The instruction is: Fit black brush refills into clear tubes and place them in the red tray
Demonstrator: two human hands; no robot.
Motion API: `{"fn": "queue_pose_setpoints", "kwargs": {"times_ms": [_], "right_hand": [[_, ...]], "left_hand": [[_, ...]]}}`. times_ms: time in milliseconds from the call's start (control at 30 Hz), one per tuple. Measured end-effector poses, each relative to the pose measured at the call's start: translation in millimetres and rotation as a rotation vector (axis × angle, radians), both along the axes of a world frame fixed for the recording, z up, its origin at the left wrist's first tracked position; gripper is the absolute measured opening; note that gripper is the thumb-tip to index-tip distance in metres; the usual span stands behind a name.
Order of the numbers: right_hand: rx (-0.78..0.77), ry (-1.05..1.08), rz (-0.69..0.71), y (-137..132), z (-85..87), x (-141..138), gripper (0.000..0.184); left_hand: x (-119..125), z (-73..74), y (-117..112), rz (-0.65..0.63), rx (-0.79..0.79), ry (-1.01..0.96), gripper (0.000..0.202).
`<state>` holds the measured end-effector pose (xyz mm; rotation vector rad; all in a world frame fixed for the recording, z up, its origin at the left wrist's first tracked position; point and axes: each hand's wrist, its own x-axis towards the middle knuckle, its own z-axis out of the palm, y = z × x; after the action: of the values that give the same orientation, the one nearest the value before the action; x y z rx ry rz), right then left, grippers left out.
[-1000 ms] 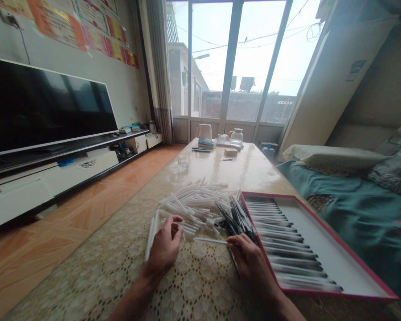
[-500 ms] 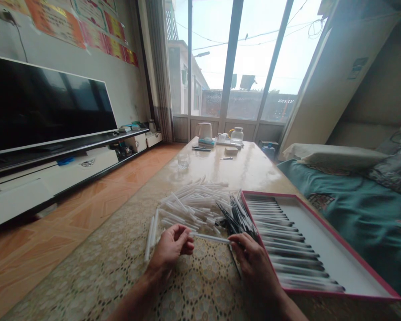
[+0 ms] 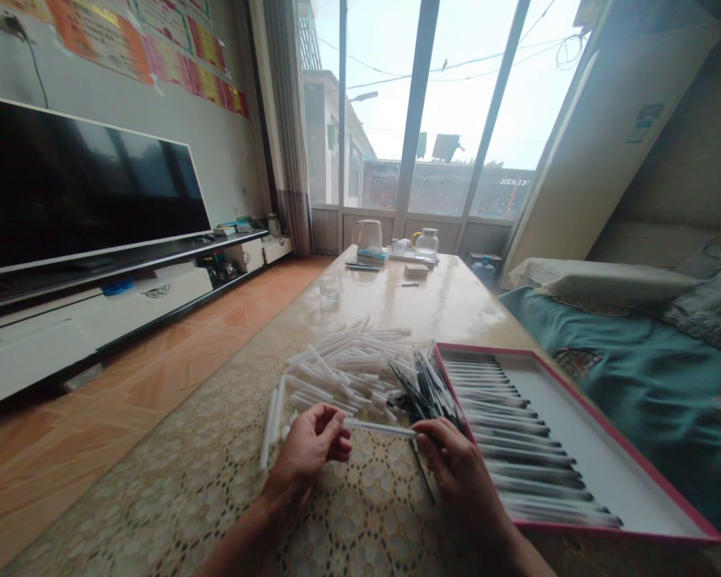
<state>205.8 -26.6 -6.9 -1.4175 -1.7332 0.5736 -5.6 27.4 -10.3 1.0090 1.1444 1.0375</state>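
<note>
My left hand [image 3: 308,450] and my right hand [image 3: 453,469] pinch the two ends of one thin white tube [image 3: 380,428], holding it level just above the lace-patterned table [image 3: 216,481]. Behind the tube lies a heap of white tubes [image 3: 342,370]. Beside it sits a bundle of thin black sticks [image 3: 426,390]. To the right of my right hand, a shallow red-edged box [image 3: 582,437] holds a row of finished pieces laid side by side.
A drinking glass [image 3: 330,289], a white kettle [image 3: 368,235], a glass jar [image 3: 426,243] and small items stand at the table's far end. A TV [image 3: 78,192] on a low cabinet lines the left wall. A teal-covered sofa [image 3: 649,377] runs along the right.
My left hand closed and moved right onto the free end of the white tube that my right hand was holding; both hands now grip it and have lifted it slightly.
</note>
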Motion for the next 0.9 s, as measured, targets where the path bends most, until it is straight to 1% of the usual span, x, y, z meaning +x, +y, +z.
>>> {"fn": "queue_pose_setpoints", "kwargs": {"times_ms": [100, 200, 267, 433, 533, 633, 700, 800, 900], "right_hand": [[0.008, 0.007, 0.009, -1, 1.8, 0, 0.021], [0.022, -0.060, 0.024, -1, 3.3, 2, 0.020], [0.045, -0.170, 0.033, -2, 3.1, 2, 0.019], [0.167, -0.616, 0.071, -4, -1.9, -3, 0.007], [0.242, -0.735, 0.115, -5, -2.2, -7, 0.007], [0.281, -0.753, 0.100, -6, -1.3, -7, 0.011], [0.262, -0.738, 0.096, -6, -2.3, -6, 0.013], [0.163, -0.681, 0.113, -5, -6.1, -4, 0.014], [0.026, -0.538, 0.122, -3, -8.1, -3, 0.017]], "left_hand": [[2, -1.0, -1, -0.029, -0.001, 0.000, 0.035], [3, -2.4, -3, -0.050, 0.001, -0.008, 0.035], [5, -3.2, -5, -0.071, -0.001, -0.018, 0.035], [10, -5.8, -9, -0.172, 0.003, -0.044, 0.036], [13, -7.8, -11, -0.218, 0.017, -0.077, 0.034], [14, -8.8, -12, -0.245, 0.028, -0.107, 0.032], [14, -9.1, -12, -0.254, 0.047, -0.088, 0.030], [14, -9.6, -12, -0.266, 0.095, -0.042, 0.027], [16, -9.9, -12, -0.280, 0.136, -0.009, 0.023]]}}
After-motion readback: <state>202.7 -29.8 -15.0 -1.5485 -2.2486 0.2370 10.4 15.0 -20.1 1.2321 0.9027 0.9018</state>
